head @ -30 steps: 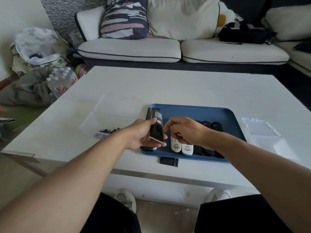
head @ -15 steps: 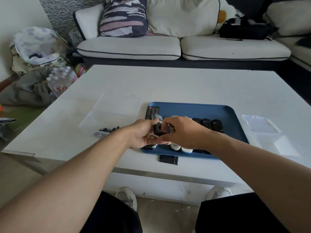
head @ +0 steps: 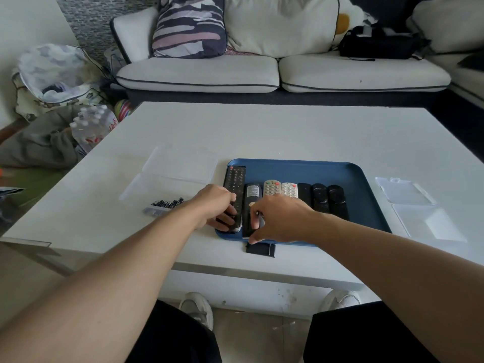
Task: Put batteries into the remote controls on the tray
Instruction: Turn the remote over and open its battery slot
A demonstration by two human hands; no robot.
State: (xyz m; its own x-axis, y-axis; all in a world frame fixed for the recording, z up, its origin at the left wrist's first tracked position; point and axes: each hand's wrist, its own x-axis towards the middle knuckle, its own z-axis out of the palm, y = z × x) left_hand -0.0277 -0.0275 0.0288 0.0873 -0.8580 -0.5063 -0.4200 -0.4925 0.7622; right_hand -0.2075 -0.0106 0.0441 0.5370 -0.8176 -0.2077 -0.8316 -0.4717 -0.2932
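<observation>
A blue tray (head: 301,169) on the white table holds a row of remotes. At its left lies a long black remote (head: 235,179), and my left hand (head: 213,205) grips its near end, thumb on top. Beside it a dark remote (head: 253,192) lies face down, label up. My right hand (head: 279,218) curls over the near end of that remote and pinches it; what is under the fingers is hidden. Two white remotes (head: 280,189) and three black ones (head: 320,199) follow to the right. Loose batteries (head: 169,204) sit in a clear box to the tray's left.
A black battery cover (head: 260,249) lies on the table just in front of the tray. Clear plastic lids lie at the right (head: 404,191) and at the left (head: 180,166). A sofa (head: 199,74) stands behind the table, with bags and bottles on the floor at the left.
The dark remote, held up in my left hand a second ago, now lies on the tray. My left hand has shifted to the long black remote; my right hand has closed on the dark one.
</observation>
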